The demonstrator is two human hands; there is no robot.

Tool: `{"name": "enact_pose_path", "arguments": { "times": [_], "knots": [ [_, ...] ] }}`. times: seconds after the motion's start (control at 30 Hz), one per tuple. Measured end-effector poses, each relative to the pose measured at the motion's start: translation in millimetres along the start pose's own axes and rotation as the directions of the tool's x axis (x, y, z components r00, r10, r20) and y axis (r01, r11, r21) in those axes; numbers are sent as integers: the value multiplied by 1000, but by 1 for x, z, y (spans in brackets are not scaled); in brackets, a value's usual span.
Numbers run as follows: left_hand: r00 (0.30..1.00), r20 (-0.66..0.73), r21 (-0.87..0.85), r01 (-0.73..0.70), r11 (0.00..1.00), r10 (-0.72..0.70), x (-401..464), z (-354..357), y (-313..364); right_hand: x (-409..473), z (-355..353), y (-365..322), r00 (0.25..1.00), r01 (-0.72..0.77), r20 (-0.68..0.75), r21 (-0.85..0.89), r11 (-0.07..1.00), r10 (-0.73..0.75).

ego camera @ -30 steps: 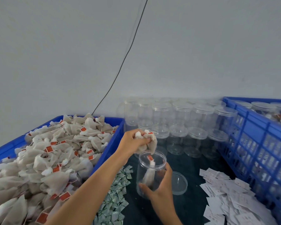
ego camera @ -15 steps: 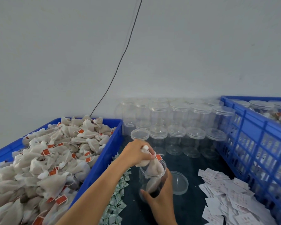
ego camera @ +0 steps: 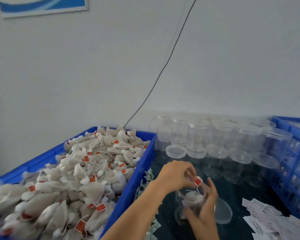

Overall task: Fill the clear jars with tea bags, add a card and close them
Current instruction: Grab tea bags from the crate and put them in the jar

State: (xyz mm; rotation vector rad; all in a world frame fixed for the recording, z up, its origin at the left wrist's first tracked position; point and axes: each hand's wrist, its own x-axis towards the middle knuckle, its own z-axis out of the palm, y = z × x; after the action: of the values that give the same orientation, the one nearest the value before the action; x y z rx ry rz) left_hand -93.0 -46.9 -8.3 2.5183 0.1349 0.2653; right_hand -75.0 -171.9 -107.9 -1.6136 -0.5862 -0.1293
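On the dark table stands an open clear jar with tea bags inside it. My right hand grips the jar from the near right side. Above the jar's mouth, my left hand pinches the red tag of a tea bag, whose string runs down into the jar. The jar's clear lid lies flat just right of it. White cards are scattered at the lower right. The blue crate on the left is heaped with loose tea bags.
Several empty lidded clear jars stand in rows against the back wall. A second blue crate closes off the right side. Small green-white sachets lie between the left crate and the jar. A black cable hangs down the wall.
My left hand came down from above the jar and the tea bags it held now sit inside; it now pinches a red tag at the rim. My right hand stays on the jar.
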Motion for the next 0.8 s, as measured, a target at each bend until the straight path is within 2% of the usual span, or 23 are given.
{"name": "enact_pose_path", "arguments": {
  "times": [0.07, 0.1, 0.13, 0.2, 0.27, 0.37, 0.43, 0.53, 0.67, 0.8],
  "knots": [
    [995, -103, 23, -4, 1000, 7, -2, -13, -7, 6, 2, -17, 997, -26, -75, 24, 999, 27],
    [983, -182, 17, 16, 1000, -13, -3, -22, -13, 7, 2, -25, 993, -51, -104, 102, 993, 61],
    [961, -272, 24, 49, 999, -40, -5, -32, -23, 9, 2, -29, 991, -45, -119, 100, 994, 57],
    [897, -428, 75, 160, 984, -113, -10, -56, -50, 8, -3, -36, 995, 12, -95, 4, 1000, -11],
    [832, -507, 137, 335, 932, -225, -16, -80, -84, 13, -6, -44, 992, 60, -108, -45, 997, -64],
    [749, -526, 236, 584, 777, -403, -23, -102, -135, 21, -6, -54, 993, 84, -71, -100, 992, -91],
    [703, -525, 244, 664, 707, -480, -24, -109, -158, 24, -6, -55, 998, 45, -32, -128, 991, -50],
    [687, -529, 235, 682, 693, -497, -15, -112, -182, 33, -7, -56, 1000, 9, -4, -162, 987, -9],
    [692, -534, 228, 671, 706, -485, -4, -107, -199, 53, 15, -69, 996, 72, 54, -153, 986, -65],
    [634, -592, 107, 674, 731, -498, -2, -109, -211, 84, 79, -80, 954, 136, 287, -170, 976, -83]
  ]
}}
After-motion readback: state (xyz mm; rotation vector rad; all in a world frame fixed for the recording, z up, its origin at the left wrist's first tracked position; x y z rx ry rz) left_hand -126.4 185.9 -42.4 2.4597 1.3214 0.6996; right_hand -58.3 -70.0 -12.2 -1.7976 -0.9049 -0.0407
